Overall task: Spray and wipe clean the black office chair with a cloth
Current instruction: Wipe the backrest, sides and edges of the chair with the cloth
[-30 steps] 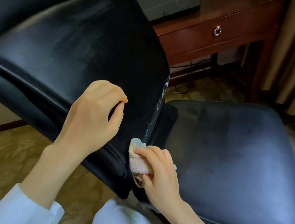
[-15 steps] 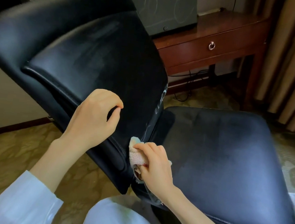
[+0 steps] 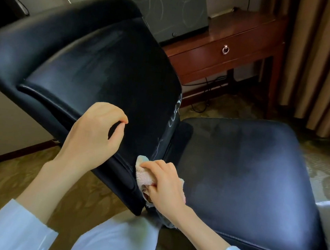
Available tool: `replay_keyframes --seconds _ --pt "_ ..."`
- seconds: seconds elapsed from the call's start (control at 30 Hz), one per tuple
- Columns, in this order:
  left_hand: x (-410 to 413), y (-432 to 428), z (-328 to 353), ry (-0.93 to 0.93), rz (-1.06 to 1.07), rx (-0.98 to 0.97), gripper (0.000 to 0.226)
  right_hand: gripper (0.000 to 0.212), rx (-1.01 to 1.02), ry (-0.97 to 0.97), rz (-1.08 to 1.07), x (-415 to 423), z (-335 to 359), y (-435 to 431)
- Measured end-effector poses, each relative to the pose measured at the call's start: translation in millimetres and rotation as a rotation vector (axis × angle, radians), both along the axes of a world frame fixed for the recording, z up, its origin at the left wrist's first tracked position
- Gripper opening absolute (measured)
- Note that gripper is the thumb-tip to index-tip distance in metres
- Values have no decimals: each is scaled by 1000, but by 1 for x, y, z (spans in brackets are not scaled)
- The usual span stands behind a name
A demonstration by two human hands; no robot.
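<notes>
- Black leather office chair [image 3: 104, 72]: it fills the middle of the view. Its padded backrest leans away to your left and its broad seat cushion [image 3: 246, 175] lies to your right.
- Pale pink terry cloth [image 3: 144, 176]: bunched and pressed against the lower edge of the backrest, just beside the gap where the backrest meets the seat.
- Right hand [image 3: 165, 186]: your fingers are curled over the cloth and grip it. The fingertips point toward the backrest.
- Left hand [image 3: 92, 137]: it rests on the near rim of the backrest, above and to the left of the cloth. The fingers are curled in, the thumb tip is close to the forefinger, and nothing is held.
- White scribbled marks [image 3: 174, 113]: they run along the backrest's right edge, above the cloth.
- Reddish-brown wooden tabletop [image 3: 243, 29]: it stands behind the chair and has a drawer with a metal ring pull [image 3: 226, 49] beneath it. It carries a dark grey box [image 3: 163, 5] patterned with pale swirls.
- Tan pleated curtains [image 3: 321, 60]: they hang at the far right.
- Olive patterned carpet [image 3: 10, 179]: it covers the floor beneath the chair.
</notes>
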State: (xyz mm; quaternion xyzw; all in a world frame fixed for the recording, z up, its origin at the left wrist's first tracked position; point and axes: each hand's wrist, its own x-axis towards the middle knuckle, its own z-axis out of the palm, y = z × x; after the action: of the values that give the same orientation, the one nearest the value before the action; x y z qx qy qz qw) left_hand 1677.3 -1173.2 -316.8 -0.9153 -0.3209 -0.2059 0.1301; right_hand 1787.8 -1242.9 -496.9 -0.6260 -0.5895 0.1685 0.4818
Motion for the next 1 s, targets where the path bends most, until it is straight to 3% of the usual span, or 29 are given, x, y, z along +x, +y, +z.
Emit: replay_keyframes --seconds 0.73,1.0 --pt "17 45 -38 -65 -57 13 14 57 92 40 -99 18 -44 60" --pt "29 62 -52 -19 -38 21 14 55 124 123 -283 27 -71 119"
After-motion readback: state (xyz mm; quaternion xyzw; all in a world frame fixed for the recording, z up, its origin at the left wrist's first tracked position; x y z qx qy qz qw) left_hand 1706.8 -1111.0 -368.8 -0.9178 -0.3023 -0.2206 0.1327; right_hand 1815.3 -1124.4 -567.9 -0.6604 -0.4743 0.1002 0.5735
